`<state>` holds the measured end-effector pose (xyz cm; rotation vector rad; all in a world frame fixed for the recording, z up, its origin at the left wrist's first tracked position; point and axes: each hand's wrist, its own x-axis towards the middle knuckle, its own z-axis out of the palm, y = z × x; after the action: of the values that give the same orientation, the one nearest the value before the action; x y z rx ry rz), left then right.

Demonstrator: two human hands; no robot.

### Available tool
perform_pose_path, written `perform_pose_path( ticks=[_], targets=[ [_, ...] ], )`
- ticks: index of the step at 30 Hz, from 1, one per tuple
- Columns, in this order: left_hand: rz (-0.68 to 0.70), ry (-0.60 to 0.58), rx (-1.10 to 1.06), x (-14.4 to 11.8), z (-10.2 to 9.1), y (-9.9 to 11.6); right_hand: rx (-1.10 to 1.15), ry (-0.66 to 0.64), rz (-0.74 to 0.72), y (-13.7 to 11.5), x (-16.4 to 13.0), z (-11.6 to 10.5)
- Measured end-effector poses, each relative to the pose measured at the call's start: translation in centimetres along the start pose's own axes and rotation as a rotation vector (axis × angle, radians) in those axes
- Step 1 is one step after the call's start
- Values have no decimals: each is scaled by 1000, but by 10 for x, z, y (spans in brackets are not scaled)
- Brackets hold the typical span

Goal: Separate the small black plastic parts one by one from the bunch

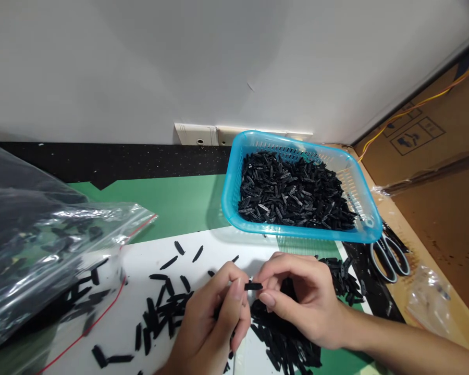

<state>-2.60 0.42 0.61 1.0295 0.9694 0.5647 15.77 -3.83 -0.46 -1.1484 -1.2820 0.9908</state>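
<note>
Both hands meet low in the middle of the view over a white sheet (219, 250). A small black plastic strip (253, 286) is pinched between the fingertips of my left hand (211, 323) and my right hand (300, 302). Many loose black strips (160, 312) lie scattered on the sheet under and left of my left hand. A denser pile of black strips (285, 344) lies under my right hand. Behind the hands stands a blue plastic basket (229, 192) filled with black pieces (293, 190).
A clear plastic bag (42, 250) holding more black pieces lies at the left. Grey-handled scissors (391, 255) lie right of the basket, near a small clear packet (430, 297). A green mat (172, 200) covers the table; brown cardboard (445, 172) stands at the right, a white wall behind.
</note>
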Motion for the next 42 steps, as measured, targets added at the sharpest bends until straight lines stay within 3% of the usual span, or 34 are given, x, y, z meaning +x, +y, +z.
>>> perform_pose_path(
  ticks=[8, 22, 42],
  targets=[
    [75, 12, 14, 0, 1, -2, -22, -22, 44, -2, 0, -1],
    [23, -43, -50, -2, 0, -3, 7, 33, 90, -5, -2, -1],
    [19, -62, -57, -2, 0, -2, -39, -5, 86, -9, -1, -3]
  ],
)
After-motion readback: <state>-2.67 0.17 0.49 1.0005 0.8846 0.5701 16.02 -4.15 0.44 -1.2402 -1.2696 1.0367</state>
